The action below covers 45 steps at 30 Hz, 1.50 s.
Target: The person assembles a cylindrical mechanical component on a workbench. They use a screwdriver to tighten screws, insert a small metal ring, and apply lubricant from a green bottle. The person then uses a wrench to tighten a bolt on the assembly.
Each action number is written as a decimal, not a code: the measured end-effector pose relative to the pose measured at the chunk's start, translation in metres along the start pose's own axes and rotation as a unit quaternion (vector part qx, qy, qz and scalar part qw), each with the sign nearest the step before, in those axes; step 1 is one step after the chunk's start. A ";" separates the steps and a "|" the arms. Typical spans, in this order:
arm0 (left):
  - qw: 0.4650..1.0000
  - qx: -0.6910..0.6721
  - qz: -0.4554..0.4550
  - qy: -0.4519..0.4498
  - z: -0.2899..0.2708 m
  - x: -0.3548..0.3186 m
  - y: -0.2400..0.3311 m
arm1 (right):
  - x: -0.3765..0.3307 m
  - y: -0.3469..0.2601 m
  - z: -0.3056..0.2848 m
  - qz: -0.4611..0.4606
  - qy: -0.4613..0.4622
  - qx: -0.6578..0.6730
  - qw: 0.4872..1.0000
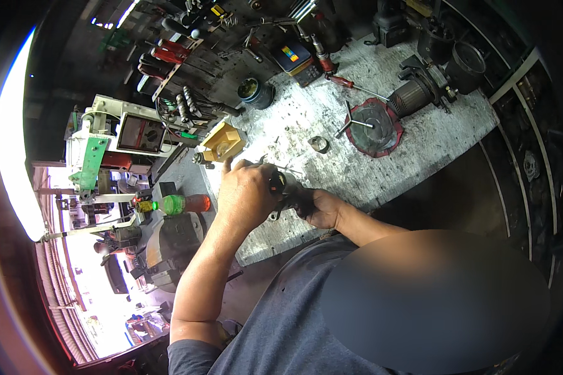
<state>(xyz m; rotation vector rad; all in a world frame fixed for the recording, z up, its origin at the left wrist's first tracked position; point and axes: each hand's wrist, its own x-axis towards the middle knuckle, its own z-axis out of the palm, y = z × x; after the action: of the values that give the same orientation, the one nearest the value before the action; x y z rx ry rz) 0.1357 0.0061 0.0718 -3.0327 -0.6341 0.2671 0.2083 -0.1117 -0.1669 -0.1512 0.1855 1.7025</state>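
Fingers of both hands clamp a dark metal part, its long axis lying left-right above the workbench.

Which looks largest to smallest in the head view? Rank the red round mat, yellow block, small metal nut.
1. red round mat
2. yellow block
3. small metal nut
Fisheye bending makes the mat and block gap less sure.

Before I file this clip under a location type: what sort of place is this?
Most likely a small repair workshop for motors or machine parts. A worn, stained workbench holds a screwdriver, a T-handle wrench and a motor armature, while both hands, left hand and right hand, grip a small metal part.
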 end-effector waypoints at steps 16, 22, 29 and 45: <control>0.998 0.037 0.046 -0.011 -0.005 0.003 -0.007 | -0.003 -0.002 -0.002 -0.011 -0.028 -0.003 1.000; 0.997 0.058 0.051 -0.015 -0.004 0.003 -0.004 | 0.002 0.001 -0.009 -0.010 -0.051 0.006 0.999; 0.997 0.030 0.012 -0.068 -0.010 0.001 0.001 | 0.001 0.002 -0.005 -0.022 -0.022 -0.031 0.999; 0.999 0.010 0.031 -0.022 0.000 0.002 -0.004 | 0.000 0.002 -0.005 0.003 -0.013 -0.023 1.000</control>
<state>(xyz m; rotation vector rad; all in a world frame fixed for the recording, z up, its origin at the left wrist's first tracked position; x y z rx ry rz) 0.1360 0.0105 0.0717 -3.0385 -0.5378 0.3413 0.2060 -0.1130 -0.1716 -0.1626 0.1274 1.7145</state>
